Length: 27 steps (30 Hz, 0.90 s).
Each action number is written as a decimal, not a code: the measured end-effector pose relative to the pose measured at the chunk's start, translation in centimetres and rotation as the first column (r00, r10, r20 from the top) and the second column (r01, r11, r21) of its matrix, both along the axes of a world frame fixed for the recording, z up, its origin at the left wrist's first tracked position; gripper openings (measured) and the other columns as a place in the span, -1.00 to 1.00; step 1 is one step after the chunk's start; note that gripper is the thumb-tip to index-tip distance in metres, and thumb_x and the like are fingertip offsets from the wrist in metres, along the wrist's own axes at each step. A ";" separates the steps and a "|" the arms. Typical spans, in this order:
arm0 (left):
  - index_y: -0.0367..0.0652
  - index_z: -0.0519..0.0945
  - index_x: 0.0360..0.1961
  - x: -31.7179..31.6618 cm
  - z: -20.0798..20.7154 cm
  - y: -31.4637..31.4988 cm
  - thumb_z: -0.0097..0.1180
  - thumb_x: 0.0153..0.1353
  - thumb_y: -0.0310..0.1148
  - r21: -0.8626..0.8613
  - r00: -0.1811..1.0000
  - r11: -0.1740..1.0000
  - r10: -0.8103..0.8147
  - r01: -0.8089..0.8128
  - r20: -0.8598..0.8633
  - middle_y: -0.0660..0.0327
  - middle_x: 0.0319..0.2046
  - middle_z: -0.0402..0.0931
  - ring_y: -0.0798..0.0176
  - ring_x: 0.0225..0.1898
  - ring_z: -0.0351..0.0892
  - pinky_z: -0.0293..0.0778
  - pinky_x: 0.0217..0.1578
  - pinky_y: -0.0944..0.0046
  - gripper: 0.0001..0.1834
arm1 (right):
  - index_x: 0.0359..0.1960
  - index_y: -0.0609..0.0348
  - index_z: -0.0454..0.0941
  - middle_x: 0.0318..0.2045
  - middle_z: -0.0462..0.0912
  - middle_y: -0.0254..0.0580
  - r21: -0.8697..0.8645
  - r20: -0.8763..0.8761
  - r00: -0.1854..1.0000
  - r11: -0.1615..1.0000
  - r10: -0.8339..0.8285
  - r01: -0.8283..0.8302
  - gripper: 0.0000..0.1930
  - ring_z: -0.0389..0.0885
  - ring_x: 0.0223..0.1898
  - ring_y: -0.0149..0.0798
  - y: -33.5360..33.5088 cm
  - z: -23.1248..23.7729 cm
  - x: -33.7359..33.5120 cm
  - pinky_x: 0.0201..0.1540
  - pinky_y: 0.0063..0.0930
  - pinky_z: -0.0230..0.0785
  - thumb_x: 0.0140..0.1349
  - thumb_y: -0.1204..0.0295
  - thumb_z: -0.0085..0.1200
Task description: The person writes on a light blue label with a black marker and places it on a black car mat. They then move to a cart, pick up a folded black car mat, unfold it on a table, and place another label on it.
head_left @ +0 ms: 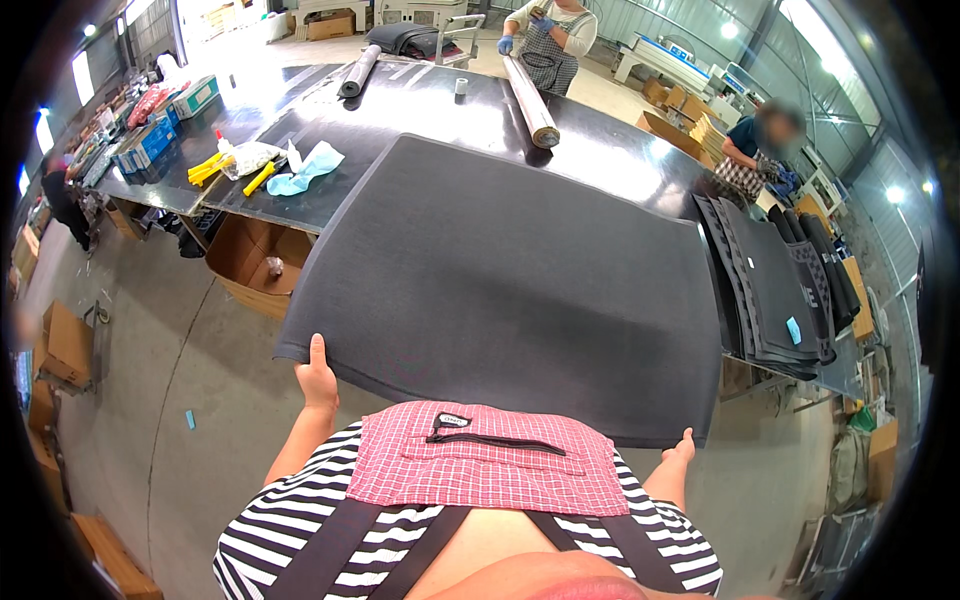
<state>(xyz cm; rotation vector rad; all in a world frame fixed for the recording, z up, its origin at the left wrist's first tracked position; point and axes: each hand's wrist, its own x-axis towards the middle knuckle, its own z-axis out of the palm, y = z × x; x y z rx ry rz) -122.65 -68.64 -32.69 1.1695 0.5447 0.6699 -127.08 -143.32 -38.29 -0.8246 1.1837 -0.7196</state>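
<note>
A large black rubber-like mat (500, 270) spreads from the dark table (225, 115) toward my body, its near part hanging over the table's edge. At its near left corner, my left hand (317, 382) grips the edge, thumb pointing up and fingers hidden underneath. My right hand (682, 452) pinches the near right corner, with its fingers partly hidden too. The near edge sags slightly between my hands and reaches close to my red checked apron (480, 470).
Stacked dark mats (765, 280) lie right of the sheet. A wrapped roll (530, 105) and another roll (360, 72) rest farther back. Yellow-handled tools (210, 168) and a light blue cloth (305, 168) are at left. An open cardboard box (250, 245) stands below. Co-workers (548, 45) stand around.
</note>
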 end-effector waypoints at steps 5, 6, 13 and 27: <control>-0.43 0.41 0.14 0.1 -0.3 0.0 0.08 0.36 -0.25 0.005 1.000 1.000 -0.001 0.001 0.012 0.13 0.08 0.47 0.24 0.06 0.45 0.36 0.09 0.30 -0.52 | 0.00 0.51 0.47 0.00 0.59 0.05 -0.012 0.014 1.000 1.000 0.015 -0.015 -0.53 0.61 -0.06 0.01 -0.3 -0.3 0.0 0.04 -0.01 0.51 0.28 0.27 0.18; -0.43 0.41 0.14 0.1 -0.5 0.0 0.08 0.36 -0.25 0.005 1.000 1.000 -0.001 0.001 0.016 0.13 0.08 0.47 0.24 0.06 0.45 0.36 0.09 0.30 -0.52 | 0.00 0.51 0.47 0.00 0.59 0.05 -0.012 0.007 1.000 1.000 0.009 -0.009 -0.53 0.61 -0.06 0.01 -0.4 -0.3 0.0 0.04 -0.01 0.51 0.28 0.27 0.18; -0.43 0.41 0.14 0.1 -0.2 0.0 0.08 0.36 -0.26 -0.020 1.000 1.000 -0.007 0.007 0.008 0.13 0.08 0.47 0.24 0.06 0.45 0.35 0.10 0.29 -0.53 | -0.02 0.52 0.48 0.00 0.59 0.04 -0.008 -0.009 1.000 1.000 0.001 -0.001 -0.53 0.61 -0.05 0.00 -0.1 -0.1 0.0 0.04 -0.04 0.52 0.29 0.26 0.17; -0.43 0.42 0.13 0.2 -0.8 0.2 0.08 0.36 -0.26 -0.023 1.000 1.000 -0.002 0.002 0.005 0.13 0.08 0.47 0.25 0.06 0.45 0.35 0.10 0.30 -0.53 | -0.03 0.55 0.48 -0.01 0.59 0.05 0.000 0.002 1.000 1.000 0.001 -0.001 -0.52 0.62 -0.07 0.00 0.2 0.3 0.0 0.03 -0.04 0.52 0.29 0.25 0.17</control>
